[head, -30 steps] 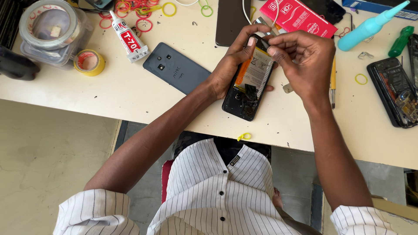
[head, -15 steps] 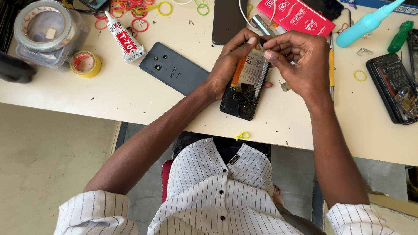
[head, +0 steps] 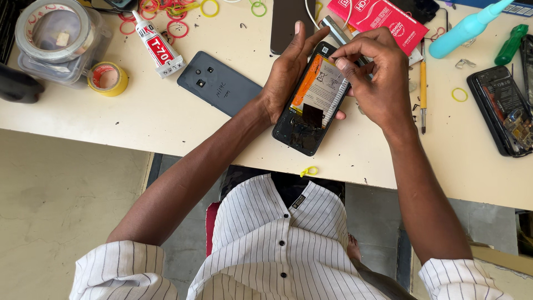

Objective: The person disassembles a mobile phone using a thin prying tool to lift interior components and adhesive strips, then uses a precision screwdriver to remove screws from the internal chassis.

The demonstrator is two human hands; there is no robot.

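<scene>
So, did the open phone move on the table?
No. The open phone sits just as close to the grey back cover as before, with the left hand holding it.

Off to the sides: dark grey phone back cover (head: 220, 83), white-and-red glue tube (head: 157, 44), yellow tape roll (head: 107, 78), grey tape roll in clear tub (head: 53, 31), teal plastic squeeze bottle (head: 467, 29), yellow pencil-like tool (head: 423, 89), second opened black phone (head: 506, 110).
</scene>
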